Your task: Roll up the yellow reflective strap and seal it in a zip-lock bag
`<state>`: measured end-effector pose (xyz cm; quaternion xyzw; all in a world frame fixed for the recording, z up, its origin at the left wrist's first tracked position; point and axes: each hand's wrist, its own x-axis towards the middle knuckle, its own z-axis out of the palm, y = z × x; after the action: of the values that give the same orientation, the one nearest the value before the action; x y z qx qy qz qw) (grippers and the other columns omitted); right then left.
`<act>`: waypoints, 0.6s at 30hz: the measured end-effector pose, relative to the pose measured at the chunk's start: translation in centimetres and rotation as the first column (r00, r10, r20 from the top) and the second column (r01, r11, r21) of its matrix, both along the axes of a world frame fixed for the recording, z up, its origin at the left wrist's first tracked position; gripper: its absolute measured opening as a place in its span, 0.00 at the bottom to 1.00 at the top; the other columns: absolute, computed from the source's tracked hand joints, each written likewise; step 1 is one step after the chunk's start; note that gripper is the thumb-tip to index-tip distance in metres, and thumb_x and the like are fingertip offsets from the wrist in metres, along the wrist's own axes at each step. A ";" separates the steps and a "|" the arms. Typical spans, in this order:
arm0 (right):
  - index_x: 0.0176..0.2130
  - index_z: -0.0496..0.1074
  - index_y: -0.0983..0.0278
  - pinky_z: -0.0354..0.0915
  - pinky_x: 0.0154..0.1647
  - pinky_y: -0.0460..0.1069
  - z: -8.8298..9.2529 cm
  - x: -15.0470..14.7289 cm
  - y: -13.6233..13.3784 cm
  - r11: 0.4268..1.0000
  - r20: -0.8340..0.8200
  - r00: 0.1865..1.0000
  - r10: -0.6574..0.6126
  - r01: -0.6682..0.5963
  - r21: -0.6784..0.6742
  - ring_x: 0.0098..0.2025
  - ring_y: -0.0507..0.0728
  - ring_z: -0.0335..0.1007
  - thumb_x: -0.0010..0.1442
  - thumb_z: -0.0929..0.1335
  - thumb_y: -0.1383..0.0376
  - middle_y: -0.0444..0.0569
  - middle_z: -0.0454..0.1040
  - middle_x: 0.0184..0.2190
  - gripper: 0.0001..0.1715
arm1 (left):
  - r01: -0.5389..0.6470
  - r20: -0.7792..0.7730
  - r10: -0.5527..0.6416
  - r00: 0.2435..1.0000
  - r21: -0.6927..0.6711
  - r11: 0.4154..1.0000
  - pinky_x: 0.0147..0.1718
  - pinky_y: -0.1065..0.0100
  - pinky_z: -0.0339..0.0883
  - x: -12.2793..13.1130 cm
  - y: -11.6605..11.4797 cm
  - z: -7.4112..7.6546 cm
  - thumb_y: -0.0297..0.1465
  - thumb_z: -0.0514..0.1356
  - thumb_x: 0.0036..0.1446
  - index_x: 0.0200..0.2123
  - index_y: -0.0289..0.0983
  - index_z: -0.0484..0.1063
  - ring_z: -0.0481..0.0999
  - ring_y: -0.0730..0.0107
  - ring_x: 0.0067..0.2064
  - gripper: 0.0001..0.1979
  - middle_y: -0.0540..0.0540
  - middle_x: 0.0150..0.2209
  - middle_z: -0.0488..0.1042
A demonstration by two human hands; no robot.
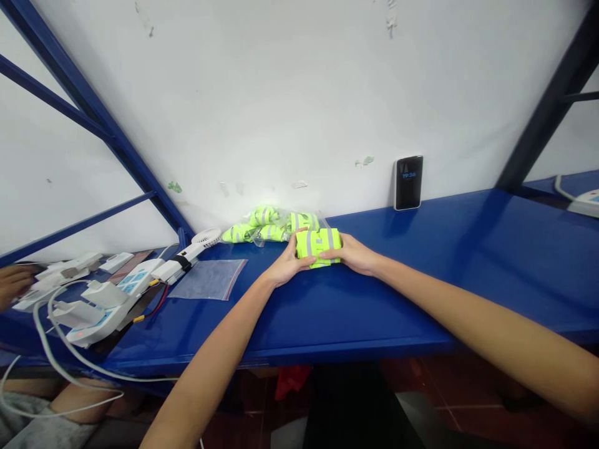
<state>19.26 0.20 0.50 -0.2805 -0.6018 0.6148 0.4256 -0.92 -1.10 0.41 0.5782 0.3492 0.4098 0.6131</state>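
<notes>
A folded bundle of neon-yellow fabric with grey reflective strips, like a reflective vest (318, 247), is held between both hands over the blue table. My left hand (284, 262) grips its left side, fingers partly hidden behind it. My right hand (352, 253) closes on the right side, with the thumb across the front. Just behind lie several similar neon bundles in clear plastic bags (262, 226), against the wall. To the left, a flat clear zip bag (208, 279) rests on the table.
White power strips (110, 305) with plugs and cables crowd the table's left side, beside a small white fan (206, 238). A phone-like device (409, 183) leans on the wall. Another person's hand (16, 284) is at the far left. Blue frame posts (135, 162) rise at both sides.
</notes>
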 end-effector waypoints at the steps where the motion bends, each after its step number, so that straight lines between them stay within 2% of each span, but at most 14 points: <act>1: 0.49 0.69 0.64 0.67 0.53 0.58 0.0 -0.2 -0.1 0.996 0.022 0.999 -0.050 0.048 0.080 0.50 0.61 0.71 0.45 0.76 0.68 0.53 0.75 0.48 0.31 | -0.019 0.017 0.019 1.000 0.005 1.000 0.51 0.52 0.66 0.0 0.1 0.0 0.27 0.70 0.46 0.65 0.55 0.47 0.72 0.57 0.53 0.49 0.43 0.56 0.68; 4: 0.51 0.68 0.64 0.66 0.52 0.57 0.0 -0.5 -0.5 0.936 0.068 0.983 -0.170 0.140 0.323 0.49 0.62 0.70 0.46 0.75 0.65 0.51 0.75 0.47 0.32 | -0.062 0.070 0.060 0.996 0.034 0.997 0.52 0.53 0.66 0.1 0.3 -0.1 0.26 0.70 0.44 0.65 0.52 0.48 0.70 0.57 0.54 0.50 0.42 0.57 0.66; 6: 0.51 0.68 0.63 0.65 0.52 0.56 0.2 -0.6 -0.6 0.886 0.057 0.969 -0.242 0.197 0.421 0.49 0.62 0.70 0.47 0.75 0.64 0.50 0.75 0.46 0.31 | -0.081 0.071 0.077 0.995 0.064 0.995 0.51 0.53 0.66 0.2 0.5 -0.2 0.27 0.70 0.45 0.64 0.49 0.50 0.72 0.57 0.52 0.47 0.42 0.55 0.67; 10: 0.52 0.68 0.63 0.65 0.51 0.56 0.5 -0.5 -0.8 0.825 0.040 0.941 -0.337 0.274 0.494 0.47 0.62 0.71 0.49 0.73 0.64 0.49 0.75 0.45 0.30 | -0.105 -0.030 0.114 0.993 0.212 0.972 0.50 0.54 0.64 0.2 0.5 -0.1 0.32 0.71 0.44 0.56 0.40 0.63 0.73 0.55 0.47 0.36 0.41 0.46 0.73; 13: 0.53 0.68 0.62 0.65 0.50 0.55 0.7 -0.4 -0.9 0.797 0.066 0.927 -0.369 0.279 0.537 0.46 0.62 0.70 0.49 0.72 0.65 0.49 0.74 0.46 0.30 | -0.129 -0.229 0.237 0.944 0.407 0.904 0.48 0.58 0.62 -0.6 0.3 1.0 0.36 0.72 0.41 0.46 0.38 0.72 0.72 0.52 0.44 0.26 0.43 0.35 0.74; 15: 0.53 0.68 0.61 0.64 0.50 0.55 0.6 -0.3 -0.9 0.783 0.087 0.918 -0.386 0.277 0.556 0.47 0.62 0.69 0.50 0.71 0.66 0.49 0.73 0.47 0.30 | -0.146 -0.418 0.401 0.815 0.521 0.841 0.45 0.60 0.61 -2.1 0.3 2.1 0.41 0.69 0.43 0.38 0.39 0.74 0.72 0.52 0.40 0.19 0.45 0.27 0.71; 16: 0.53 0.67 0.60 0.64 0.50 0.55 0.6 -0.2 -0.8 0.779 0.101 0.912 -0.398 0.279 0.561 0.47 0.62 0.69 0.50 0.71 0.66 0.49 0.72 0.48 0.30 | -0.152 -0.517 0.489 0.703 0.562 0.813 0.44 0.60 0.60 -3.2 0.4 2.7 0.44 0.67 0.46 0.35 0.39 0.74 0.72 0.52 0.39 0.17 0.45 0.26 0.70; 18: 0.53 0.67 0.59 0.64 0.49 0.55 0.4 -0.1 -0.7 0.776 0.134 0.894 -0.428 0.287 0.561 0.46 0.62 0.69 0.50 0.70 0.66 0.49 0.72 0.48 0.30 | -0.183 -0.673 0.615 0.410 0.600 0.779 0.42 0.60 0.60 -6.1 0.4 3.9 0.48 0.61 0.50 0.29 0.39 0.72 0.72 0.51 0.38 0.18 0.43 0.26 0.70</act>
<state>19.18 -0.48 0.86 -0.3391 -0.7313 0.2914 0.5150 -7.03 -0.71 4.28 0.7173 0.6302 0.2810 0.0971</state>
